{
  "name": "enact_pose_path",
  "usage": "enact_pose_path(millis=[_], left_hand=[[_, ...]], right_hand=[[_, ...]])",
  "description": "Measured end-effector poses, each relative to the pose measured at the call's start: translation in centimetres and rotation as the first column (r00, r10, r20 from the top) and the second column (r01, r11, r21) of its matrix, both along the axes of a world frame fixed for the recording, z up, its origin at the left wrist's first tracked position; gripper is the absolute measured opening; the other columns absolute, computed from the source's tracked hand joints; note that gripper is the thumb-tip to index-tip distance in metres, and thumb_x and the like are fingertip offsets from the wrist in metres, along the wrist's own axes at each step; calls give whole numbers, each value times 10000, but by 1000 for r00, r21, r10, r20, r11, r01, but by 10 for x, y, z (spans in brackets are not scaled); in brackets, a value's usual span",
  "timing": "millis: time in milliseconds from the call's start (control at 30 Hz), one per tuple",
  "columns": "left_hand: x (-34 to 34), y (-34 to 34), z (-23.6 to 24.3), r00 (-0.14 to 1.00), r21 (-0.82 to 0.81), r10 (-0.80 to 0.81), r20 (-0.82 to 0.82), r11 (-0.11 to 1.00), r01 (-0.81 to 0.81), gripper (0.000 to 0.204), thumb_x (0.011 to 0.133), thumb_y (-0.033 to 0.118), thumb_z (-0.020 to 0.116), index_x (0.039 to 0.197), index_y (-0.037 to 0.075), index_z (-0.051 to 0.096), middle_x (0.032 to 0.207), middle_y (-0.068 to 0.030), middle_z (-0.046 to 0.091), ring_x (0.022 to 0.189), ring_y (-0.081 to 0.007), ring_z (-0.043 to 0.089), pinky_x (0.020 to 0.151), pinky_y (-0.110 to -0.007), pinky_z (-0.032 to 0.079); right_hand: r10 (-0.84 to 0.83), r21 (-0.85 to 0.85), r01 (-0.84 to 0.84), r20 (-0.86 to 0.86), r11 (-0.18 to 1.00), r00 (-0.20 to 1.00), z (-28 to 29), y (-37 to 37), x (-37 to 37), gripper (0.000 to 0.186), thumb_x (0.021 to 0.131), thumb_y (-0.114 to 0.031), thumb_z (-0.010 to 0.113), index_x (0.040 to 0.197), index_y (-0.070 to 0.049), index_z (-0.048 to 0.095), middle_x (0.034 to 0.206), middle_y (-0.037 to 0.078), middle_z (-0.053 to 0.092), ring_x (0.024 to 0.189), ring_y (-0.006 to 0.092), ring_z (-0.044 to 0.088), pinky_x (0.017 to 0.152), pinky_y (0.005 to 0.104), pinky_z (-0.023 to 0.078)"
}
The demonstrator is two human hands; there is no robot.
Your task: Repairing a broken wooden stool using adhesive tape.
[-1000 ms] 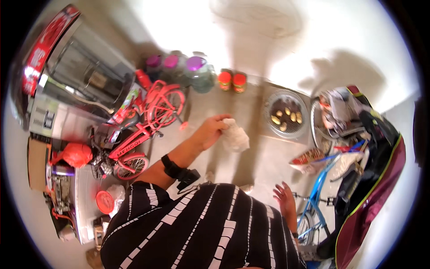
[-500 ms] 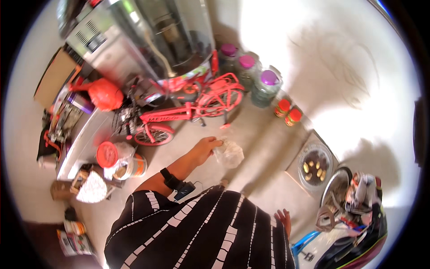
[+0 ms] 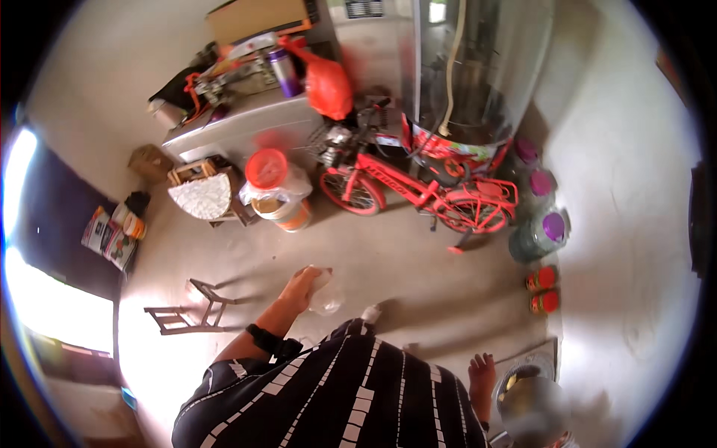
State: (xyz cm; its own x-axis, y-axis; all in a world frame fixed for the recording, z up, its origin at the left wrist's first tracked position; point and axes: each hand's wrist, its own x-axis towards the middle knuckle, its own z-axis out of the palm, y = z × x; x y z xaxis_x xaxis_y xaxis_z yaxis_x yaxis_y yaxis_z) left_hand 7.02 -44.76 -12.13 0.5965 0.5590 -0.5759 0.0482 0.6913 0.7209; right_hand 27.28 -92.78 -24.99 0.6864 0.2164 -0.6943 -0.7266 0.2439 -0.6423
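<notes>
My left hand (image 3: pixel 301 287) is out in front, its fingers closed on a clear plastic bag (image 3: pixel 326 296) that hangs crumpled below the fingers over the floor. A dark strap with a small device is on that wrist. My right hand (image 3: pixel 482 369) hangs low at my right side with its fingers apart and nothing in them. Nearest to it is a round mesh basket (image 3: pixel 517 371) with a few yellowish pieces inside. A blurred grey round shape (image 3: pixel 544 409) partly covers that basket, and I cannot make out what it is.
A red bicycle (image 3: pixel 403 183) stands before a glass cabinet (image 3: pixel 478 67). Purple-lidded jars (image 3: pixel 532 240) and red-lidded jars (image 3: pixel 543 279) line the right wall. At left are a small wooden chair (image 3: pixel 198 310), a bucket with a red lid (image 3: pixel 282 213) and a counter (image 3: pixel 246 123).
My view has turned to the left, so the bicycle and jars sit farther right and the wooden chair has come into view. My left hand still holds the bag; my right hand stays low.
</notes>
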Motion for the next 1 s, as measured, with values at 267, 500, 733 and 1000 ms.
enact_pose_path(millis=[267, 500, 733, 1000], left_hand=[[-96, 46, -19, 943, -47, 332, 37, 943, -330, 207, 806, 84, 458, 949, -57, 508, 896, -172, 572, 840, -293, 604, 730, -402, 524], [-162, 129, -36, 900, -106, 433, 54, 899, -426, 189, 778, 63, 484, 959, 22, 445, 781, -166, 546, 736, -308, 610, 630, -443, 532], [-202, 213, -20, 870, 115, 494, -11, 865, -489, 279, 774, 50, 475, 1052, 56, 451, 767, -129, 554, 612, -249, 587, 544, -377, 518], [-227, 262, -27, 886, 282, 463, -17, 853, -440, 242, 896, 257, 497, 979, 34, 542, 760, -78, 586, 576, -167, 567, 499, -281, 470]], right_hand=[[218, 113, -203, -137, 973, 966, 11, 136, 8, 109, 897, -250, 491, 921, -143, 483, 818, 37, 527, 697, 169, 486, 544, 258, 385], [351, 11, -353, -134, 936, 927, 32, 267, -18, 154, 898, -291, 508, 955, -149, 491, 816, 46, 534, 702, 170, 506, 559, 275, 405], [586, -109, -575, 137, 811, 799, 43, 384, -31, 344, 882, -304, 498, 1133, -70, 474, 921, 72, 571, 738, 162, 565, 617, 271, 463], [846, -469, -704, 322, 533, 425, 80, 552, 0, 337, 893, -313, 501, 1101, -48, 519, 902, 57, 570, 730, 131, 556, 610, 259, 464]])
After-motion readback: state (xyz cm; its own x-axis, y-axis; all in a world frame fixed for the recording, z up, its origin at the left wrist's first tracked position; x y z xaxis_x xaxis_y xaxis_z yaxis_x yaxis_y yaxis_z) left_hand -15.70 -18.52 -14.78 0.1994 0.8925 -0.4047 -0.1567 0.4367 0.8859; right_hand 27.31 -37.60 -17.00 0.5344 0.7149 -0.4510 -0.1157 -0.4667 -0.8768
